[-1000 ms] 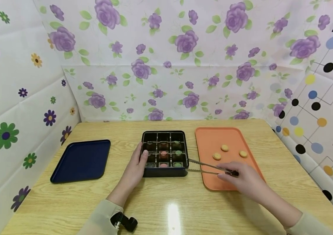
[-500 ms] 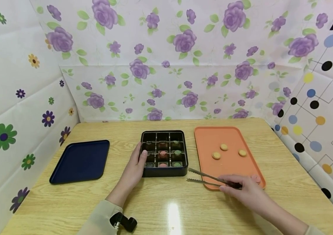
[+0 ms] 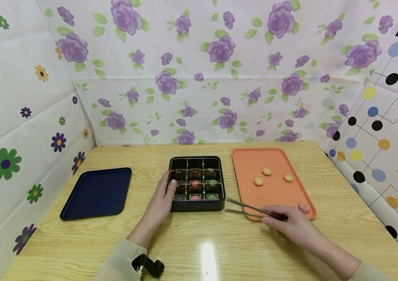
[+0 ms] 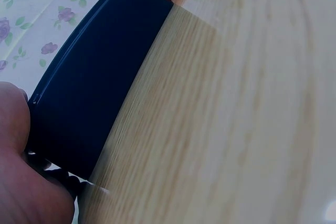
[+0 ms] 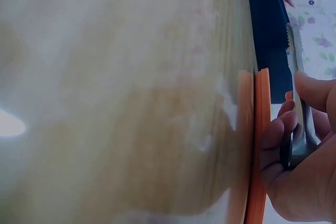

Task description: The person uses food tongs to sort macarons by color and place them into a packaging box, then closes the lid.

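The left grip (image 3: 159, 202) is holding the black box (image 3: 197, 206) by its left side. The right grip (image 3: 292, 223) is grasping tongs (image 3: 250, 207), their parted tips carrying nothing just beside the box. Three pale biscuits (image 3: 258, 182) and a pink macaron (image 3: 304, 207) are lying on the orange tray (image 3: 272, 158). I am judging this a tong transfer, unloaded; the next pick is calling for centred tips.
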A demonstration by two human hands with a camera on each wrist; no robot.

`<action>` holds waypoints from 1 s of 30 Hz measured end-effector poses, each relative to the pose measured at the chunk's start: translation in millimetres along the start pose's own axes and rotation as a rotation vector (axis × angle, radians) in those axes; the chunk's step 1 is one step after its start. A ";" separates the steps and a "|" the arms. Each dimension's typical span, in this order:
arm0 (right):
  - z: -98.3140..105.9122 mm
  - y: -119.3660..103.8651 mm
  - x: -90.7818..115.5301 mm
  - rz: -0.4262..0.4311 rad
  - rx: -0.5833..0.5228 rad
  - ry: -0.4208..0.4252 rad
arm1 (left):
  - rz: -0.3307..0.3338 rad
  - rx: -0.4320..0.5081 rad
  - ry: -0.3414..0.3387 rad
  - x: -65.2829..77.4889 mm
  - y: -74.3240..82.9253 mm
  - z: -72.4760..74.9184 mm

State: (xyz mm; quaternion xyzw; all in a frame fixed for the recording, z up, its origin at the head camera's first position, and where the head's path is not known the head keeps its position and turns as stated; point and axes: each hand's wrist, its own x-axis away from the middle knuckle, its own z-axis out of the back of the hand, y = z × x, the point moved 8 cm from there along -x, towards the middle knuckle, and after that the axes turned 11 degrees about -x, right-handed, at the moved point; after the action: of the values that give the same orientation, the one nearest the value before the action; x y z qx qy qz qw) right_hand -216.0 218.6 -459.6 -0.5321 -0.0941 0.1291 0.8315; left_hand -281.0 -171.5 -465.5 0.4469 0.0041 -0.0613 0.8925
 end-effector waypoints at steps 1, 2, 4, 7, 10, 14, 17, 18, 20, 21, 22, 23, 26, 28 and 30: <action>0.9 0.4 -1.3 0.001 0.002 -0.001 | 0.004 -0.003 0.000 -0.2 -0.6 -0.4; 1.6 1.1 -2.6 -0.006 -0.004 -0.004 | 0.005 -0.005 0.004 -0.1 -0.8 -0.5; 3.3 2.6 -4.9 -0.014 -0.010 -0.009 | 0.000 -0.008 0.007 -0.3 -0.4 -0.4; 7.2 4.8 -8.0 -0.025 -0.025 -0.011 | 0.000 -0.004 0.007 -0.6 -0.4 -0.1; 12.4 7.2 -10.5 -0.029 -0.035 0.003 | -0.001 0.004 -0.003 -0.9 -0.2 -0.4; 17.4 7.5 -12.3 -0.019 -0.040 0.011 | 0.026 -0.004 -0.012 -2.1 -2.3 -1.6; 20.5 4.4 -11.1 0.000 -0.027 0.018 | 0.026 -0.008 -0.011 -1.7 -1.7 -1.6; 21.7 2.8 -10.1 0.006 -0.018 0.023 | 0.022 -0.008 -0.010 -1.2 -0.9 -1.4; 24.5 -1.2 -7.5 0.027 0.012 0.041 | 0.010 -0.003 -0.008 -1.1 0.1 -1.0; 26.5 -3.6 -6.0 0.042 0.038 0.057 | 0.003 0.000 -0.006 -0.8 0.8 -0.7; 28.7 -6.1 -4.3 0.057 0.063 0.073 | 0.003 0.001 -0.002 -1.2 0.2 -0.5; 31.2 -8.4 -2.4 0.072 0.093 0.093 | -0.002 0.000 0.001 -1.6 0.1 -0.4; 40.4 -12.4 3.8 0.092 0.163 0.151 | 0.004 -0.006 0.006 -2.2 -1.4 -0.3; 47.6 -12.3 8.2 0.088 0.185 0.182 | 0.008 -0.009 0.008 -2.5 -1.7 -0.2; 55.3 -10.7 12.6 0.075 0.203 0.207 | 0.012 -0.011 0.003 -2.3 -1.1 -0.3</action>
State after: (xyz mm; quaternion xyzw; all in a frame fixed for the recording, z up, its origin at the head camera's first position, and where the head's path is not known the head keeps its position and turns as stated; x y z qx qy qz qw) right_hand -219.1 265.9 -426.6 -0.4590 0.0254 0.1134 0.8808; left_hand -283.3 -171.7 -466.4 0.4421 0.0030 -0.0552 0.8953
